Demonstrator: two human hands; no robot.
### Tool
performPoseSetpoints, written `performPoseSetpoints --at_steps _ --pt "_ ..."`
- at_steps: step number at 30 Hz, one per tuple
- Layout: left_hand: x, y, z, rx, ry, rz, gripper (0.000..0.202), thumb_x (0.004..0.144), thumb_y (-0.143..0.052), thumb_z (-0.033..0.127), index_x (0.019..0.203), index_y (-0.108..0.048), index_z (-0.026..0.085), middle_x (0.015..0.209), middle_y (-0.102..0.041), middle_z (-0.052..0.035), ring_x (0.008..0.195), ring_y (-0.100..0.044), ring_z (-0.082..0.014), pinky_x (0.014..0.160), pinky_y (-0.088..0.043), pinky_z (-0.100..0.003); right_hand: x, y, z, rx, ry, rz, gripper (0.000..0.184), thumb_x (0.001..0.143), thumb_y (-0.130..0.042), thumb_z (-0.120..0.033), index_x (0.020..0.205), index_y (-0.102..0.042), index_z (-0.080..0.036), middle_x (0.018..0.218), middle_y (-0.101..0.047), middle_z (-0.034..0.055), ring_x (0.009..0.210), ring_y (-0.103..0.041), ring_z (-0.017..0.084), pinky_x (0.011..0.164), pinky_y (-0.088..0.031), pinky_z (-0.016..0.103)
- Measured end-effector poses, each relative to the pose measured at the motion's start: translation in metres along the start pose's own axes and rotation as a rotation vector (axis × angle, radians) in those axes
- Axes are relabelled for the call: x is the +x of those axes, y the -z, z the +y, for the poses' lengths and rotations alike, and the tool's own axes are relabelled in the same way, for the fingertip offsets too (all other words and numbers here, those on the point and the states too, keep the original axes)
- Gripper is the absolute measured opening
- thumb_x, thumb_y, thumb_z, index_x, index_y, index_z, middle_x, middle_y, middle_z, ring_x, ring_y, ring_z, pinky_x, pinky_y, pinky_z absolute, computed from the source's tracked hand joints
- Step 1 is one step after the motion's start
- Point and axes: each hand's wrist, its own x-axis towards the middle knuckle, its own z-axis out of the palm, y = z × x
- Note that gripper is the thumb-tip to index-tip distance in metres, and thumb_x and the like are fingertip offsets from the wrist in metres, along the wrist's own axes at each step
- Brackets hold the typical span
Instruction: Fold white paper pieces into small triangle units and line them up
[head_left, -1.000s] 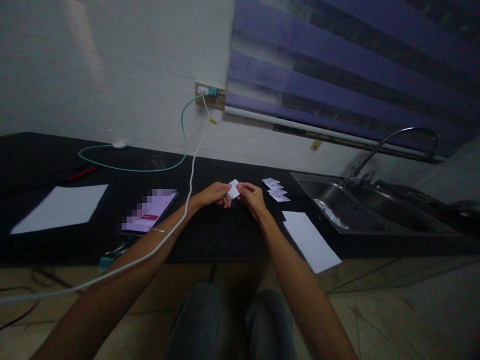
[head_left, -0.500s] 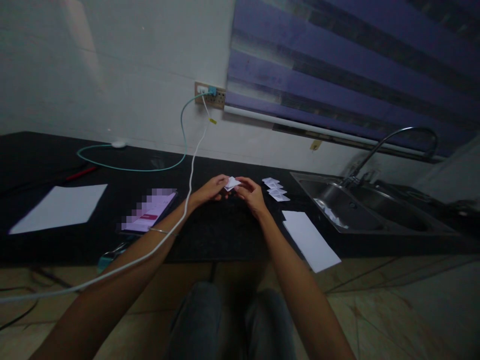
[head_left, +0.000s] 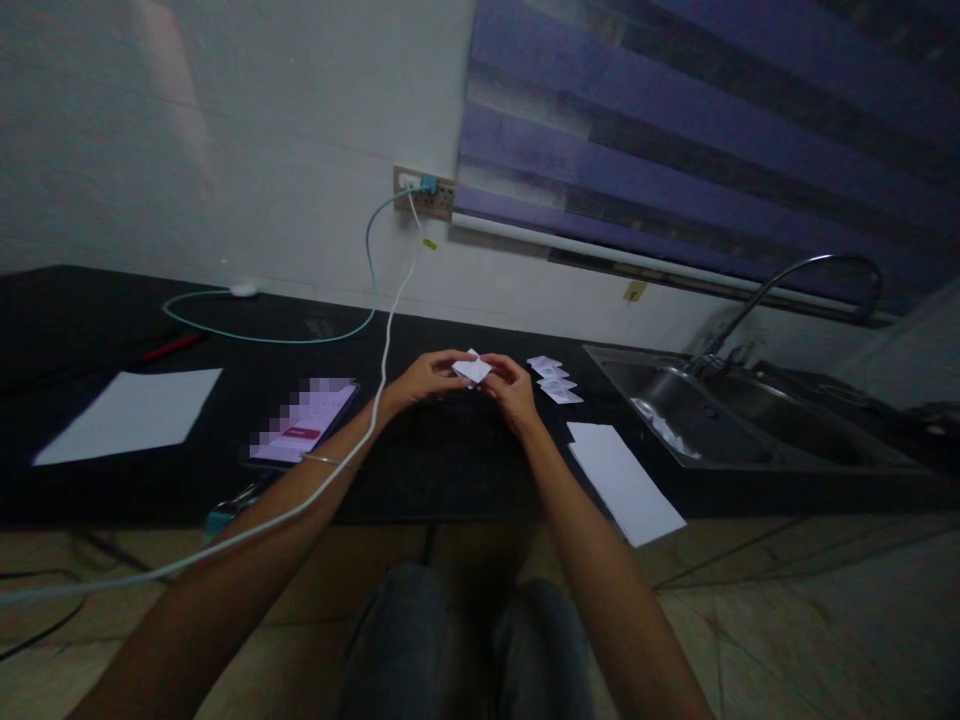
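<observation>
Fingertips of the left hand [head_left: 424, 378] and right hand [head_left: 512, 385] pinch a small folded white paper [head_left: 472, 369] between them, just above the black counter [head_left: 450, 460]. Just right lie about 4 folded paper pieces [head_left: 553, 379]; nearer, a white sheet [head_left: 624, 483]. A white cable [head_left: 379, 400] crosses the left forearm beside a lit phone [head_left: 304, 422].

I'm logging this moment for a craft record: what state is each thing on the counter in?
small paper piece: folded, pinched between left hand and right hand.
phone: screen lit, lying flat.
white cable: plugged into wall socket.
folded pieces: lying loose, untouched.
paper sheets: flat, overhanging counter edge.
</observation>
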Motion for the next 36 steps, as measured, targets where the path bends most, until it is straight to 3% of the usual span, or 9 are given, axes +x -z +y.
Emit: performPoseSetpoints --at_steps 5,9,15,21,25,28,32,36 --pt "-0.004 0.001 0.005 0.118 -0.028 0.133 0.055 0.073 -0.083 0.039 0.122 -0.073 0.017 0.103 -0.077 -0.0122 0.076 -0.068 -0.0175 0.063 -0.05 -0.027 0.0 0.001 0.001 -0.001 0.041 -0.007 0.038 0.066 -0.079 -0.03 0.103 -0.073 -0.021 0.098 -0.075 0.0042 0.082 -0.068 0.02 0.075 -0.056 0.033" --pt "-0.007 0.0 0.009 0.234 -0.069 0.161 0.046 0.086 -0.071 0.045 0.124 -0.072 0.019 0.097 -0.078 -0.0104 0.071 -0.067 -0.0166 0.061 -0.05 -0.027 0.001 0.001 0.003 -0.035 0.057 0.007 0.04 0.067 -0.079 -0.031 0.106 -0.074 -0.021 0.098 -0.076 0.0048 0.084 -0.069 0.021 0.075 -0.057 0.035" --pt "-0.004 -0.002 0.005 0.438 -0.299 0.114 0.033 0.093 -0.062 0.041 0.115 -0.075 0.02 0.116 -0.075 -0.0082 0.103 -0.069 -0.0192 0.097 -0.05 -0.036 0.001 -0.001 0.004 -0.043 0.053 0.025 0.035 0.067 -0.078 -0.031 0.1 -0.073 -0.02 0.095 -0.075 0.0046 0.082 -0.068 0.02 0.071 -0.057 0.032" --pt "-0.003 -0.001 0.004 0.484 -0.309 0.109 0.031 0.096 -0.058 0.04 0.111 -0.075 0.019 0.113 -0.075 -0.009 0.105 -0.069 -0.02 0.099 -0.05 -0.037 0.0 -0.003 0.004 -0.05 0.032 0.022 0.033 0.068 -0.078 -0.034 0.097 -0.072 -0.019 0.095 -0.074 0.0054 0.083 -0.068 0.02 0.07 -0.057 0.031" --pt "-0.002 0.0 0.0 0.433 -0.289 0.104 0.036 0.089 -0.066 0.037 0.12 -0.072 0.018 0.122 -0.073 -0.0103 0.111 -0.067 -0.0226 0.1 -0.05 -0.038 0.0 -0.001 0.004 -0.061 0.05 0.023 0.033 0.068 -0.078 -0.034 0.097 -0.072 -0.019 0.094 -0.073 0.0052 0.079 -0.067 0.019 0.067 -0.056 0.031" --pt "-0.001 0.001 -0.003 0.388 -0.308 0.105 0.035 0.088 -0.067 0.033 0.118 -0.074 0.018 0.116 -0.074 -0.0101 0.105 -0.069 -0.0218 0.094 -0.052 -0.035 0.001 -0.001 0.004 -0.079 0.077 0.008 0.033 0.069 -0.077 -0.032 0.098 -0.073 -0.019 0.095 -0.074 0.0055 0.08 -0.067 0.019 0.068 -0.056 0.031" --pt "0.0 0.004 -0.005 0.389 -0.309 0.107 0.028 0.088 -0.064 0.03 0.109 -0.078 0.018 0.092 -0.076 -0.0067 0.078 -0.069 -0.0162 0.075 -0.052 -0.029 0.0 -0.001 0.005 -0.134 0.149 -0.029 0.037 0.071 -0.075 -0.03 0.106 -0.075 -0.019 0.105 -0.074 0.0074 0.088 -0.068 0.021 0.077 -0.056 0.033" --pt "0.0 0.005 -0.004 0.356 -0.288 0.11 0.026 0.087 -0.064 0.028 0.107 -0.079 0.019 0.09 -0.076 -0.0061 0.078 -0.068 -0.0162 0.074 -0.051 -0.028 0.001 0.0 0.009 -0.2 0.231 -0.045 0.032 0.076 -0.072 -0.031 0.106 -0.077 -0.02 0.103 -0.073 0.0073 0.092 -0.068 0.021 0.081 -0.055 0.034"
